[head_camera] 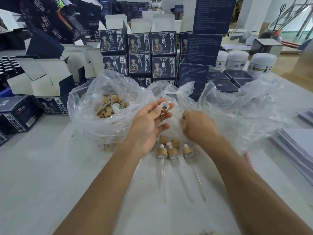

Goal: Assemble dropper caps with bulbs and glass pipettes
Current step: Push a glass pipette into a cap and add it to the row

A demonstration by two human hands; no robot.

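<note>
My left hand [149,126] is raised palm up and pinches a bamboo dropper cap [164,107] between thumb and fingertips, its white-rimmed hole facing me. My right hand [197,127] reaches into a crumpled clear plastic bag [225,106], fingers curled down; what they hold is hidden. On the table below lie three assembled droppers [173,152] with bamboo caps, white bulbs and glass pipettes [197,182] pointing toward me. Two loose bamboo caps [164,139] sit just behind them. A second clear bag [94,116] at the left holds several bamboo caps [108,107].
Stacks of dark blue printed boxes [139,53] stand behind the bags, with open cartons [42,78] at the left. White jars [263,62] stand at the back right. A pile of white sheets [298,146] lies at the right edge of the white table [50,167].
</note>
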